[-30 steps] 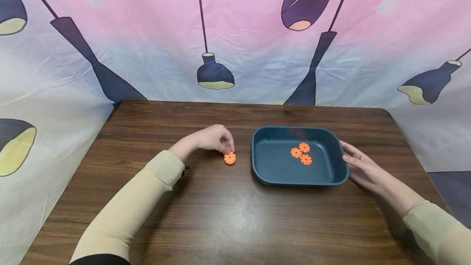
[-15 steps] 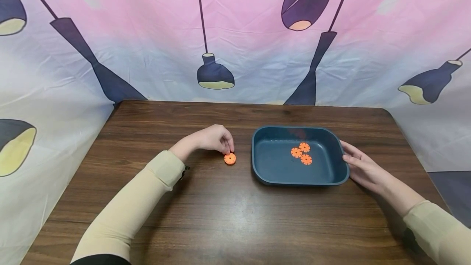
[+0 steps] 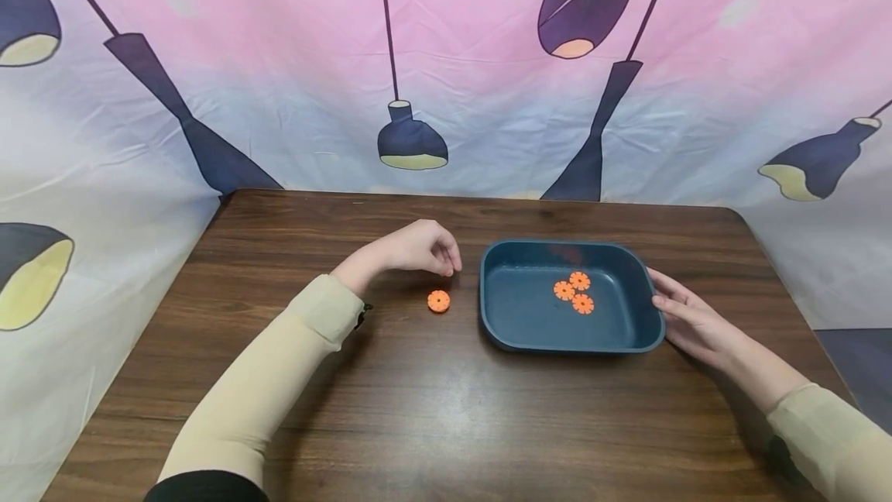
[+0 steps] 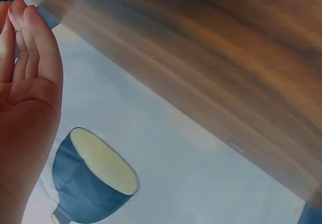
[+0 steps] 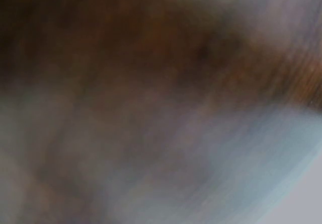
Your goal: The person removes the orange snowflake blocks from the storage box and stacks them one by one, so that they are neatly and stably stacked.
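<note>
In the head view my left hand (image 3: pixel 427 248) hovers over the table with fingers bent down and fingertips close together. Just below it lies an orange notched plastic disc (image 3: pixel 438 301), apart from the fingers. I cannot tell whether the fingertips hide another disc. The left wrist view shows the same hand's fingers (image 4: pixel 43 48) side by side at the left edge. My right hand (image 3: pixel 693 324) holds the right end of a dark blue rectangular tray (image 3: pixel 519 346), thumb at the rim, fingers along the outer wall. Three orange discs (image 3: pixel 582 304) lie close together inside the tray.
The dark wooden table (image 3: pixel 446 424) carries the tray and the loose disc. Its far edge meets a hanging cloth (image 3: pixel 313 122) printed with lamps. The right wrist view is blurred.
My left hand has risen off the orange disc and moved slightly right and away, while a disc stays on the table. The right hand and tray hold their place; the head view has shifted slightly.
</note>
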`<state>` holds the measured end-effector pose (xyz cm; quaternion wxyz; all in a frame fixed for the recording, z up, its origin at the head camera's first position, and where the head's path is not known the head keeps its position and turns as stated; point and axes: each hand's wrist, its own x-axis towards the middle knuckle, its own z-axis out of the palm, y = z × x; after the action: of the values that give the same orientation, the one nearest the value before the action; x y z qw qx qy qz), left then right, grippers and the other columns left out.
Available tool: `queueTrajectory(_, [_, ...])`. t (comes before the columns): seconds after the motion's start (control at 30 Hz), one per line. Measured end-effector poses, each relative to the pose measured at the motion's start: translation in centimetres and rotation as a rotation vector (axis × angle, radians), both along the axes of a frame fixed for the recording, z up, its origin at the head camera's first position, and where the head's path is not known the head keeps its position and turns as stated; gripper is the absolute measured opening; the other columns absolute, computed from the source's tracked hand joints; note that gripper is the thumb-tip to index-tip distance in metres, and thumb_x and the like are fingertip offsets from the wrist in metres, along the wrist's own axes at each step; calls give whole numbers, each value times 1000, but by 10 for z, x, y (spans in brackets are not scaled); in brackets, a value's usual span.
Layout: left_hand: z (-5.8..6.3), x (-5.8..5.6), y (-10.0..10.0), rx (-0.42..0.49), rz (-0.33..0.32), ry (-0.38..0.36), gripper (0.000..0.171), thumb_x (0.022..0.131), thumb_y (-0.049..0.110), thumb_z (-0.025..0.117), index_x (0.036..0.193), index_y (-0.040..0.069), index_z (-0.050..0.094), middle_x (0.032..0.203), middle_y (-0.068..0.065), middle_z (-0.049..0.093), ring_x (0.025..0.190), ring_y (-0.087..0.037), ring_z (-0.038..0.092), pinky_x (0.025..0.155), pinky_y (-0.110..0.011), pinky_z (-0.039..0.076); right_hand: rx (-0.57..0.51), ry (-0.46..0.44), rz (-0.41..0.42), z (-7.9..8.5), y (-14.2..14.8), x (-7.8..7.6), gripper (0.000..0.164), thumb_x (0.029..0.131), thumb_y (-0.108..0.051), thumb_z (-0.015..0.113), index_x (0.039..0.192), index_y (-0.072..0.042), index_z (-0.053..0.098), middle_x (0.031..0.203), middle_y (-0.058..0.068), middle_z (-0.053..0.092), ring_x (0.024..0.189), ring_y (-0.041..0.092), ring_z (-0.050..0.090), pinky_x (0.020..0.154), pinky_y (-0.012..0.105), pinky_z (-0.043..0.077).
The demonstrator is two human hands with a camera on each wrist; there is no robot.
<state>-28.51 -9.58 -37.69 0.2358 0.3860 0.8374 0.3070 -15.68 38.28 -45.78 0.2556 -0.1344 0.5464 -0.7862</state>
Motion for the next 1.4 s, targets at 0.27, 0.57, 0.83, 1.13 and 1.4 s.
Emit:
queueTrajectory(0.27, [15, 0, 27, 83, -29, 24, 9, 96, 3, 75, 103, 0, 80, 100, -11, 81, 88, -15, 76, 84, -28, 62, -16, 3, 2, -1, 1, 2, 53, 115, -5, 31, 153, -33, 53, 146, -13, 63, 128, 4, 65, 104, 24, 56])
queueTrajectory(0.57, [23, 1, 61, 133, -67, 32, 13, 97, 2, 74, 108, -2, 79, 105, -14, 80, 92, -18, 75, 86, -26, 61, -26, 6, 1, -2, 0, 3, 53, 115, -4, 30, 153, -33, 52, 147, -14, 63, 130, 3, 64, 104, 23, 55])
queueTrajectory(0.83, [17, 0, 91, 159, -76, 29, 15, 96, 0, 75, 111, -2, 79, 106, -15, 80, 94, -19, 76, 85, -23, 60, -41, 6, 6, -2, 0, 3, 53, 115, -4, 30, 154, -32, 52, 148, -13, 63, 131, 4, 63, 105, 23, 55])
queueTrajectory(1.13, [4, 4, 118, 169, -79, 28, 21, 97, 1, 75, 117, -2, 77, 113, -15, 79, 99, -20, 75, 88, -22, 59, -18, -9, -13, -1, -1, 2, 51, 115, -5, 31, 153, -32, 52, 147, -13, 63, 130, 4, 64, 105, 23, 55])
queueTrajectory(1.4, [-4, 9, 136, 147, -110, 48, 24, 97, 1, 75, 120, -2, 76, 118, -17, 78, 105, -23, 75, 90, -18, 58, -86, -14, 27, 1, -2, 0, 54, 115, -3, 27, 156, -30, 50, 149, -10, 63, 130, 6, 64, 105, 25, 56])
